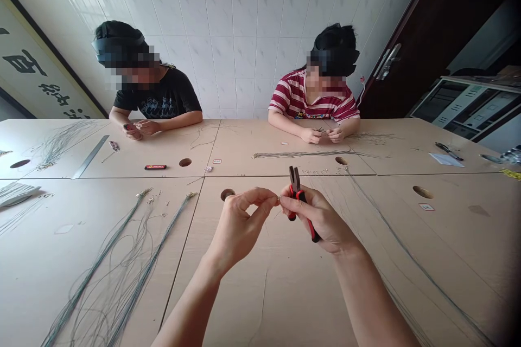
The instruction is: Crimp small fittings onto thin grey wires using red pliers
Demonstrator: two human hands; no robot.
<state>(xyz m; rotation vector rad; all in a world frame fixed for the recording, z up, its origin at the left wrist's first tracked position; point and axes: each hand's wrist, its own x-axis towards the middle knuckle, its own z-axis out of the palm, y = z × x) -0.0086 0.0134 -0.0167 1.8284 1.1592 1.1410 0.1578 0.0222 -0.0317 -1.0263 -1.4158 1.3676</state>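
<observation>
L forearm (191, 303) and R forearm (370, 287) are nearest the cam, reaching in over the desk (228, 314). Where the hands meet, a tiny metallic-looking piece (279, 200) sits b/w the fingertips, above the desk; too small to ID. L hand (244, 222) has thumb + index in a narrow pinch on it. R hand (328, 222) brings thumb + finger to the same spot while holding the pliers (297, 179), tips up, jaws slightly apart. Prob. a fingertip positioning step; any move from here calls for a steady pinch, and plier use would need a grip change.

Pliers: dark metal head, curved red/black handles, prob. smooth plastic. A fine, faint strand (265, 293) lies b/w the forearms. Off to L, two long grey-green wire bundles (97, 263) (150, 265), thin + springy-looking w/ knobbly gold-ish ends, loose loops b/w them. To R, a long thin strand bundle (411, 255) runs diagonally. Across the desk, two people (154, 97) (315, 97) w/ heads bent over their own handwork.
</observation>
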